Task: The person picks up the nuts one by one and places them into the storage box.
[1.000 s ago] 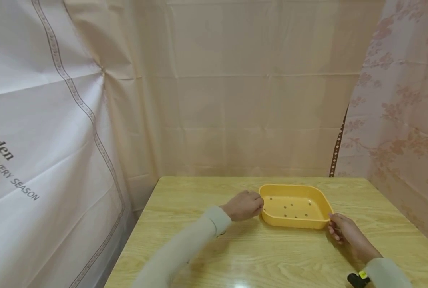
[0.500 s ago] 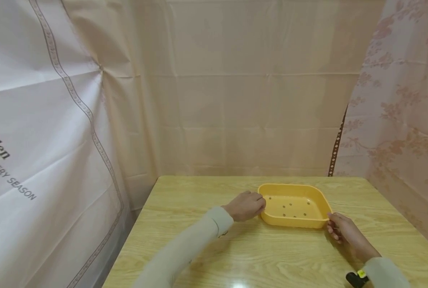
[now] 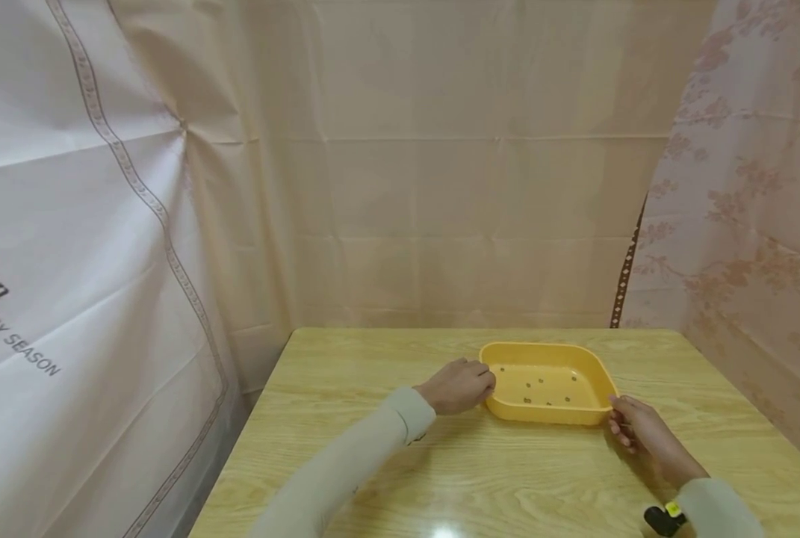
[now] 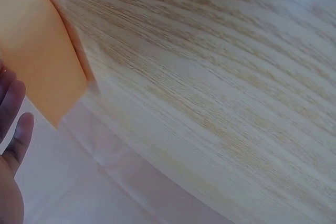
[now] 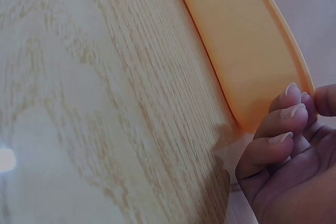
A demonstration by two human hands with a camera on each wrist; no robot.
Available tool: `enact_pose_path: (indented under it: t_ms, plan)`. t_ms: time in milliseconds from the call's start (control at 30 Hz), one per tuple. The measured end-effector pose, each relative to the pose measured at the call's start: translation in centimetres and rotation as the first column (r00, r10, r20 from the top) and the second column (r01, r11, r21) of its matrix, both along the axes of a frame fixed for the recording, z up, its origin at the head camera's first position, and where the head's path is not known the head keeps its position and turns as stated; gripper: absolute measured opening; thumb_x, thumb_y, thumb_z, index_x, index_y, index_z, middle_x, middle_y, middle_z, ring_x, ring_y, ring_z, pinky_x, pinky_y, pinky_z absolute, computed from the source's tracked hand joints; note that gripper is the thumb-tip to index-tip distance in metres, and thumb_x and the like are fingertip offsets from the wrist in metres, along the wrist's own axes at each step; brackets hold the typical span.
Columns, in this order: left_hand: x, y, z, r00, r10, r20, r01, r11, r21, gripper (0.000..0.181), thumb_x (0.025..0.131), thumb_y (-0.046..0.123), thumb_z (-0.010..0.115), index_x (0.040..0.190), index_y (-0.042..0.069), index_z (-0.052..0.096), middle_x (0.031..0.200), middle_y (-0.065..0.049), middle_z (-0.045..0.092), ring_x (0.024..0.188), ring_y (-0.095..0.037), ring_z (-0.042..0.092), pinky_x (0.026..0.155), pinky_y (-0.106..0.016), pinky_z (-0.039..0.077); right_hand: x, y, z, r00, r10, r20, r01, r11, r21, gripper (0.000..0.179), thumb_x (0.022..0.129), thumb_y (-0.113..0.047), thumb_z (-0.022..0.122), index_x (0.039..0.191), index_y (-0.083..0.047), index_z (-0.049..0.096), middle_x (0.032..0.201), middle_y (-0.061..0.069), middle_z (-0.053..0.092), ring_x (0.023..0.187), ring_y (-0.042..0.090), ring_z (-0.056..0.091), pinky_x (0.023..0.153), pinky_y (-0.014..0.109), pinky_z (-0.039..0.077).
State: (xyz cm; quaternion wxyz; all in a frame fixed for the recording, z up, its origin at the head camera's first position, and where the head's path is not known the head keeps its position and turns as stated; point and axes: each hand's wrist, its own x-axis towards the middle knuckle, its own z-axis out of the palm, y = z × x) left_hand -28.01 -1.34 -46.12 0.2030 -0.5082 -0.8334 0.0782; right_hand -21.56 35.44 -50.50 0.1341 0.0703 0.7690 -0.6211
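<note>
A shallow yellow plastic basket (image 3: 554, 413) with rounded corners sits on the table, toward its far right. Several small dark marks dot its floor; whether they are holes cannot be made out. My left hand (image 3: 456, 386) grips the rim at the left end, fingers curled over it. At the near right corner, my right hand (image 3: 648, 433) pinches the rim between thumb and fingers. The right wrist view shows this pinch on the basket wall (image 5: 247, 40) closely, the other fingers curled below. In the left wrist view, only part of my left hand (image 4: 13, 114) appears beside the basket.
The wood-grain table (image 3: 386, 463) has its far edge close behind the basket. Beige cloth (image 3: 473, 187) hangs behind, with a white printed sheet (image 3: 90, 284) on the left and a floral one (image 3: 756, 224) on the right. A black object (image 3: 664, 521) shows by my right sleeve.
The head view has shifted slightly, moving the whole scene a little to the left. Both hands keep their hold on the basket, which stays in about the same place on the table.
</note>
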Motion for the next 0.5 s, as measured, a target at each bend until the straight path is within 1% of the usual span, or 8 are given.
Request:
enact_pose_path:
  t_ms: [100,200,367,500]
  plan:
    - [0.04,-0.01,-0.05,1.000,0.006,0.011,-0.006,1.000,-0.001,0.019,0.109,0.022,0.052,0.109,0.020,0.071,0.101,0.009,0.065,0.085,-0.004,0.051,0.071,-0.020,0.039,0.07,0.01,-0.01,1.000,0.005,0.000,-0.005,1.000,0.008,0.039,0.113,-0.039,0.032,0.096,-0.007,0.046,0.077,0.000,0.051,0.059,0.010,0.046,0.052,0.025,0.042]
    - [-0.02,-0.11,-0.25,1.000,0.007,0.008,-0.007,1.000,0.009,0.019,0.109,0.022,0.052,0.108,0.021,0.071,0.100,0.010,0.065,0.083,-0.003,0.050,0.070,-0.020,0.038,0.04,-0.02,-0.07,1.000,0.012,-0.003,-0.012,1.000,0.014,0.040,0.113,-0.039,0.032,0.095,-0.007,0.046,0.077,0.000,0.051,0.058,0.010,0.046,0.052,0.025,0.042]
    - [-0.24,-0.16,-0.58,1.000,-0.006,0.001,0.005,1.000,0.031,0.019,0.109,0.021,0.052,0.106,0.021,0.071,0.098,0.010,0.064,0.080,-0.003,0.048,0.068,-0.020,0.036,0.01,0.02,-0.06,1.000,0.008,-0.005,-0.008,1.000,0.018,0.039,0.113,-0.039,0.032,0.095,-0.007,0.046,0.077,0.000,0.051,0.059,0.010,0.046,0.052,0.025,0.042]
    - [-0.36,-0.33,-0.56,0.999,-0.003,0.040,0.001,0.999,0.036,0.019,0.109,0.024,0.051,0.108,0.021,0.070,0.100,0.009,0.064,0.083,-0.004,0.051,0.070,-0.020,0.039,0.05,0.03,0.17,1.000,0.011,-0.014,-0.011,0.999,0.033,0.040,0.113,-0.040,0.033,0.095,-0.006,0.047,0.077,0.000,0.051,0.059,0.011,0.047,0.052,0.026,0.042]
